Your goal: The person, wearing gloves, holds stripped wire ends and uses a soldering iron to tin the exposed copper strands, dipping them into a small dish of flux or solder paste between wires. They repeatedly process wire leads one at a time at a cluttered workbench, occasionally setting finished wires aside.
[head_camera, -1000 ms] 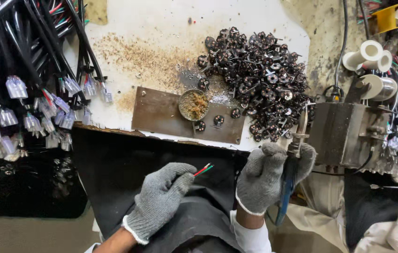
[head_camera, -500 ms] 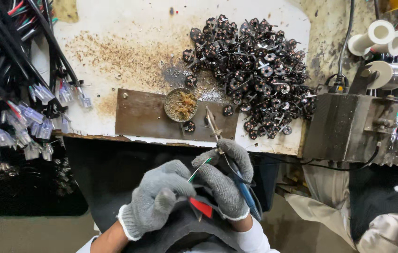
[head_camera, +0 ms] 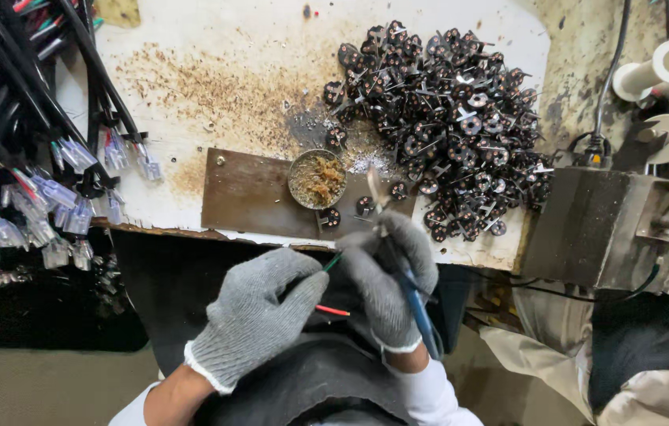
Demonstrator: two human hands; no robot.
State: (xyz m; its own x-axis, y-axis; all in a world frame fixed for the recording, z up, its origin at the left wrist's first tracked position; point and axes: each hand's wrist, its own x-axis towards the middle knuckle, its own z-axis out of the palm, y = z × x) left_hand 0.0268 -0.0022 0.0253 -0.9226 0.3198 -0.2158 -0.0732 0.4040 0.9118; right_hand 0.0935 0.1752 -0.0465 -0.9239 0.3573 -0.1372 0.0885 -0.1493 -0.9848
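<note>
Both my hands wear grey knit gloves and meet just below the bench edge. My left hand (head_camera: 259, 312) pinches thin wires, one green (head_camera: 333, 262) and one red (head_camera: 333, 310). My right hand (head_camera: 388, 276) grips a blue-handled tool (head_camera: 417, 308) whose metal tip (head_camera: 374, 189) points up toward the bench, and its fingers also touch the wire ends. Just above them sits a small round tin of brownish paste (head_camera: 317, 179) on a rusty metal plate (head_camera: 244, 193).
A big heap of small dark round parts with pins (head_camera: 445, 118) covers the white bench (head_camera: 216, 71). Black cable bundles with clear connectors (head_camera: 42, 173) hang at left. A grey metal box (head_camera: 602, 229) and white spools (head_camera: 665, 71) stand at right.
My right hand with the blue-handled tool has swung left from beside the metal box to meet my left hand. The wires now sit between both hands, and the view has shifted.
</note>
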